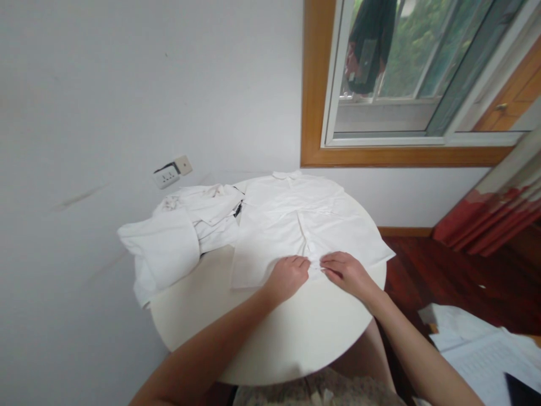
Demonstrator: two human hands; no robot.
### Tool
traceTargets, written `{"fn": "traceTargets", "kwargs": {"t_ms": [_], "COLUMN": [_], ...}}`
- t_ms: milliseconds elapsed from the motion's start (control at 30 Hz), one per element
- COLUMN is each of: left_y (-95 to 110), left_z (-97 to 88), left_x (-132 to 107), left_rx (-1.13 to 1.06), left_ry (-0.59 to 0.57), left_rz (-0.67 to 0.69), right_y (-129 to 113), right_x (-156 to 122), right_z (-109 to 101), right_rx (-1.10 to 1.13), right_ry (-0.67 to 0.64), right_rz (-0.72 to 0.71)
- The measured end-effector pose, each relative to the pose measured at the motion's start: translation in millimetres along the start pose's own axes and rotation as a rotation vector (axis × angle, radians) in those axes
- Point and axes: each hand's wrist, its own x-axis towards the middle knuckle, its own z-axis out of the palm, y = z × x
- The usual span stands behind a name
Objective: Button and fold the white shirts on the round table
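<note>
A white shirt [274, 231] lies spread on the round table, its collar pointing to the wall and its hem towards me. The front opening runs down its middle, with the two edges slightly parted near the bottom. My left hand [291, 273] has its fingers closed on the hem just left of the opening. Just right of it, my right hand [344, 270] pinches the other edge between thumb and fingers. A small bunched bit of cloth shows between the two hands. The fingertips of my left hand are partly hidden.
A pile of white clothes [169, 242] sits on the left of the round cream table [270, 344], overhanging its edge. A wall socket [167, 176] is behind the pile. Papers [486, 349] lie low at the right, and a red and white curtain [499, 208] hangs beside the window.
</note>
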Motion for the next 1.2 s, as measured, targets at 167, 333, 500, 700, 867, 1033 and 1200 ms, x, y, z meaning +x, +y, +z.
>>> {"fn": "traceTargets", "kwargs": {"t_ms": [167,333,500,700,867,1033,1200], "left_y": [-6,-8,-2,-3,-11,-13,-10], "left_z": [-5.0,4.5,12.0,-5.2,-11.1,3.9,17.5], "left_x": [-3,-3,-4,-10,-4,2,-4], "left_rx": [-0.063,-0.103,-0.138,-0.211,-0.306,-0.294,-0.239], "left_ry": [0.019,0.041,0.076,0.015,0.139,0.113,-0.071], "left_rz": [0.021,0.062,0.082,0.136,0.024,-0.016,-0.008], "right_y": [-2,-6,-10,-12,-14,-20,-11], "right_x": [0,3,5,4,6,5,30], "right_z": [-5,-10,-10,-5,-2,-8,-21], "right_rx": [0.021,-0.016,-0.087,-0.114,-0.097,-0.017,-0.004], "right_ry": [0.071,0.209,0.276,0.124,0.001,-0.044,-0.066], "right_rz": [0.057,0.126,0.142,-0.008,-0.143,-0.143,0.034]}}
